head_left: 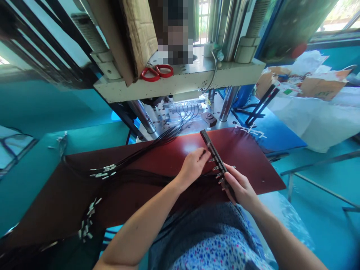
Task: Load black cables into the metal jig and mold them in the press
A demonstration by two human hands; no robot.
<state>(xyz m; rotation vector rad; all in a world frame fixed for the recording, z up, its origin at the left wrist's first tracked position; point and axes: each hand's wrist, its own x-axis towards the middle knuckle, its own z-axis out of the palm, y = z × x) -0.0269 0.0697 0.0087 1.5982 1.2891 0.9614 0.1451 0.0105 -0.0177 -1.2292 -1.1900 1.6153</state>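
My right hand (239,185) is wrapped round the lower end of a long dark metal bar (215,153), which slants up and away over the red-brown table. Several small metal connectors (216,168) stick out along the bar's left side. At the bar's upper left edge my left hand (195,163) pinches, thumb and fingertips together; what sits between them is too small to make out. Black cables (146,176) run across the table from the left and pass behind my left wrist toward the bar.
Beyond the table (261,172) stands a press (180,80) with steel columns; cables (171,131) lead into its lit mould. Red-handled scissors (157,72) lie on its ledge. White-tipped cable ends (104,171) lie at left. White plastic pieces (251,131) and black rods (261,105) are at right.
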